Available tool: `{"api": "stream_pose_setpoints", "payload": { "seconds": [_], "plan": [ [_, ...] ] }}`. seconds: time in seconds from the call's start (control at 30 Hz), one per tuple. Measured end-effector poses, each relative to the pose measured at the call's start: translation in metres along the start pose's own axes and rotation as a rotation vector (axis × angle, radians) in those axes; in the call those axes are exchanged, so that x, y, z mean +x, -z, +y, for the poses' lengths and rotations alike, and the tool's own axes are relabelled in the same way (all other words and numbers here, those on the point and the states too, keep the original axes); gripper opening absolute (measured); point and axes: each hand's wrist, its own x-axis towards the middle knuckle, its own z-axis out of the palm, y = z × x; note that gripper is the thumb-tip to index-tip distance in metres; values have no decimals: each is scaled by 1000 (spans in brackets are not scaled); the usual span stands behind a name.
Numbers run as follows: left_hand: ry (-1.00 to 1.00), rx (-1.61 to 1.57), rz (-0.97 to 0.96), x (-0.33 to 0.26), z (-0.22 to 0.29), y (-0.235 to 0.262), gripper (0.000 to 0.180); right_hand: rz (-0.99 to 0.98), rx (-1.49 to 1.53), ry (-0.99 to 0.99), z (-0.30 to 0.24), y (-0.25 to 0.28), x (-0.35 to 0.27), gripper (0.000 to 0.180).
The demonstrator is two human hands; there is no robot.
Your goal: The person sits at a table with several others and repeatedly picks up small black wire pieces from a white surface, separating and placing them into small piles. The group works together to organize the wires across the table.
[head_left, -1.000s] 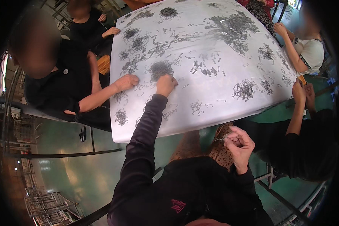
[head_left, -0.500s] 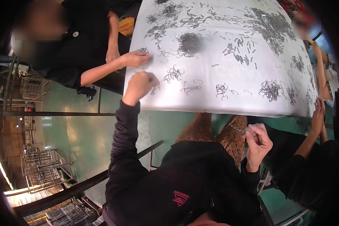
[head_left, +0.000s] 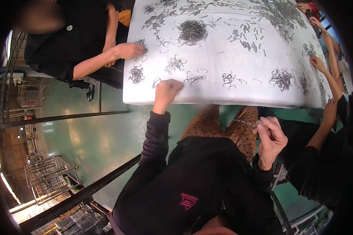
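Note:
My left hand (head_left: 166, 95) rests low over the white tabletop near its front edge. Its fingers are curled together, the tips beside a few thin dark wire hooks (head_left: 195, 78); whether anything is between them is hidden. In front of my lap, at the right, my right hand (head_left: 272, 138) pinches a thin, knobbly grey strip (head_left: 244, 122), which sticks out leftward over my patterned trousers. Next to my left hand lie a loose hook (head_left: 156, 82) and a small hook pile (head_left: 137, 74).
The white-covered table (head_left: 215, 94) bears a dense hook heap (head_left: 193, 32), a front right pile (head_left: 281, 79) and scattered short dark pieces (head_left: 248, 37). A co-worker's hand (head_left: 130, 51) touches hooks at the left. Other people's hands (head_left: 318, 62) work along the right edge.
My left hand has moved right along the table's front edge, away from the left pile. My right hand keeps its pinch on the strip. The view has shifted slightly.

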Motion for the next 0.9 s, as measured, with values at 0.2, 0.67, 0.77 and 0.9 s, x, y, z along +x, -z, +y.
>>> {"api": "stream_pose_setpoints", "payload": {
  "seconds": [0.2, 0.67, 0.77, 0.9],
  "plan": [
    [21, 49, -45, 8, 2, -5, 19, 5, -4, 26, 1, 1, -2, 21],
    [-508, 309, 236, 157, -11, -17, 12, -31, -91, -18, 3, 1, 4, 21],
    [-553, 416, 258, 178, -16, -33, 9, -17, -110, -53, 6, 3, 5, 21],
    [-652, 551, 320, 168, -1, -35, 12, 12, -94, -55, 12, 2, 6, 21]
  ]
}}
